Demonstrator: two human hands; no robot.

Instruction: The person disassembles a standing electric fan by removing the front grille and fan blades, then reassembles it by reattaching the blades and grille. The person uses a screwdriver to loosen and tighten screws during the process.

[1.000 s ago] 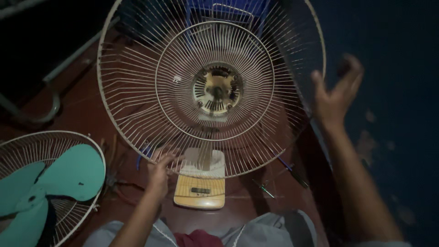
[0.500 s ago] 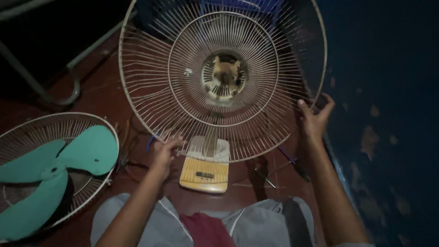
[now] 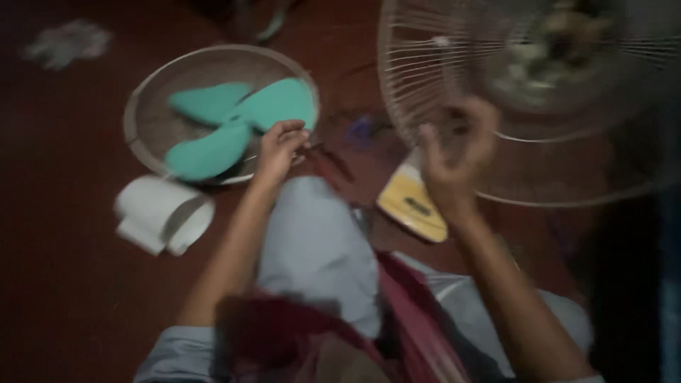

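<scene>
While the teal blade [image 3: 237,124] lies in the loose grille [image 3: 142,106], both hands curl half-closed, left hand [image 3: 280,145] gripping its rim, right hand [image 3: 454,152] empty.

The picture is dim and very blurry. Everything looks smeared, most of all the wire fan guard [image 3: 525,106] at the top right. The corners are dark. The green fan blades [image 3: 237,124] look brightest.

Both forearms are seen bare, with no sleeves reaching the left hand [image 3: 280,145] or right hand [image 3: 454,159]. Pale grey-blue trousers [image 3: 316,248] and a dark red cloth [image 3: 411,305] are worn.
</scene>
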